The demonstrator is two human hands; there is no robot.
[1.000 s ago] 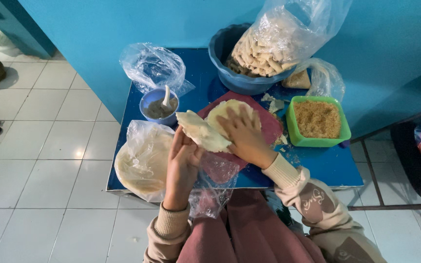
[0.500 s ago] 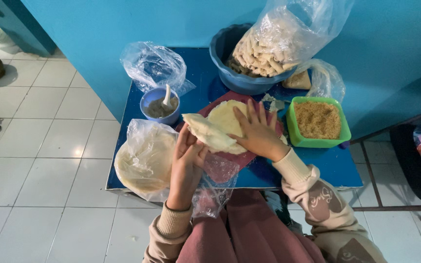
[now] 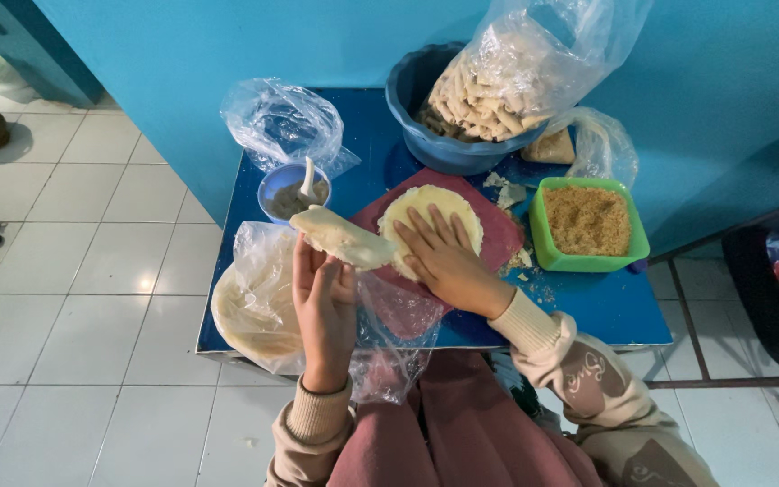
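Left hand lifts a folded wrapper, fingers closed on its near edge, just left of the red board. Right hand lies flat, fingers spread open, on a round wrapper on the board. Small bowl with spoon behind the folded wrapper. Green tub of crumbs right of the board, blue basin behind it. Bagged wrapper stack left of the board.
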